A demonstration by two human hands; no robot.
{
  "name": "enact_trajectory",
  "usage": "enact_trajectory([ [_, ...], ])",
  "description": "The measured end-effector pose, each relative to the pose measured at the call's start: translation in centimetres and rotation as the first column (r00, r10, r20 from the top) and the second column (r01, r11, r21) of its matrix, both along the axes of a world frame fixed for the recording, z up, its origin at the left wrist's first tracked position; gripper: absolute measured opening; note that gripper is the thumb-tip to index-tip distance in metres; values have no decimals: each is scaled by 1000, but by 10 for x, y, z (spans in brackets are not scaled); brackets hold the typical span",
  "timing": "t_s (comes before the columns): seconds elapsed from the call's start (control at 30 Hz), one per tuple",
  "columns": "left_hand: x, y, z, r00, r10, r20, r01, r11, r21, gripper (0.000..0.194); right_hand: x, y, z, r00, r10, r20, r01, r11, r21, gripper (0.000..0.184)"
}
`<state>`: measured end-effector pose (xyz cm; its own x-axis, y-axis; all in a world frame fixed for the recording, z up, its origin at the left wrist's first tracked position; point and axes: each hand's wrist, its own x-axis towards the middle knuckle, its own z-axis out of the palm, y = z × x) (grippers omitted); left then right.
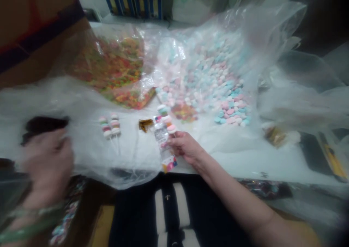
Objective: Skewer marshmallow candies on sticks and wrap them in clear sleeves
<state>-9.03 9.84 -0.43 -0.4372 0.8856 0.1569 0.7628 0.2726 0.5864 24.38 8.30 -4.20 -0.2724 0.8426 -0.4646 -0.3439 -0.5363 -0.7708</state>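
Note:
My right hand [184, 145] is closed in a pinch around a candy skewer [167, 121] of stacked pastel sweets, with a printed clear wrapper [161, 136] against it. Blurred by motion, my left hand [50, 159] is at the left side, close to a dark object [46, 125] that I cannot make out; its fingers are smeared. Between the hands, two candy skewers [110, 127] lie side by side on the plastic sheet. Gold twist ties [145, 124] lie just left of the wrapper.
Behind are a plastic bag of orange and green gummies [117, 68] and a large clear bag of pink, blue and white candies [209, 72]. A small gummy pile [184, 112] sits between them. A cardboard box [35, 28] stands at left; a yellow cutter [334, 158] lies at right.

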Motion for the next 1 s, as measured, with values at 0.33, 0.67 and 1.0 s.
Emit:
enact_trajectory([
  [0.33, 162, -40, -29, 19, 148, 989, 357, 923, -145, 29, -22, 9, 16, 998, 37, 51, -45, 987, 153, 16],
  [0.67, 183, -31, -35, -81, 101, 992, -169, 979, -114, 16, -35, -20, -17, 981, -182, -73, 187, 981, 57, 34],
  [1.0, 167, -31, -36, -151, 202, 968, 191, 967, -172, 15, -42, -20, -9, 994, -110, 25, 110, 994, 17, 25],
])
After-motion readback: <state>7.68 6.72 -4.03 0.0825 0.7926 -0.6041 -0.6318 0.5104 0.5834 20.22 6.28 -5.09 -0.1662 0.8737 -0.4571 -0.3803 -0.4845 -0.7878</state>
